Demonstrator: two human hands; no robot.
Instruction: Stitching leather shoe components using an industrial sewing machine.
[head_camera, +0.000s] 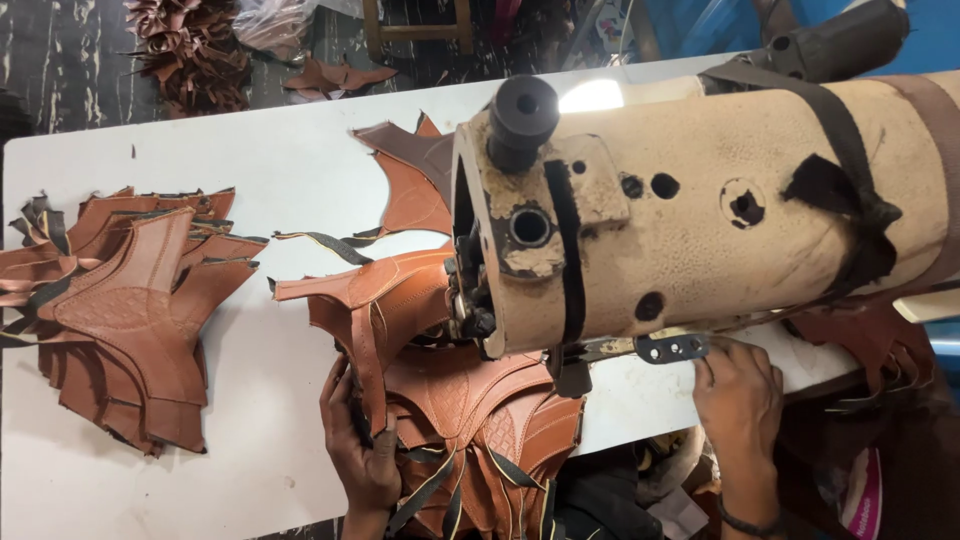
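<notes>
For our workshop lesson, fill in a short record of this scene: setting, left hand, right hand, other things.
Setting: white table with a worn beige sewing machine
Left hand: grips brown leather pieces beside the needle
Right hand: touches a metal lever under the machine
Other things: stack of leather pieces at left; leather scraps on the floor

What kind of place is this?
Probably a leather stitching workshop. A worn beige sewing machine sits on a white table, a stack of cut brown leather pieces lies nearby, and the left hand holds another brown leather piece at the machine.
</notes>
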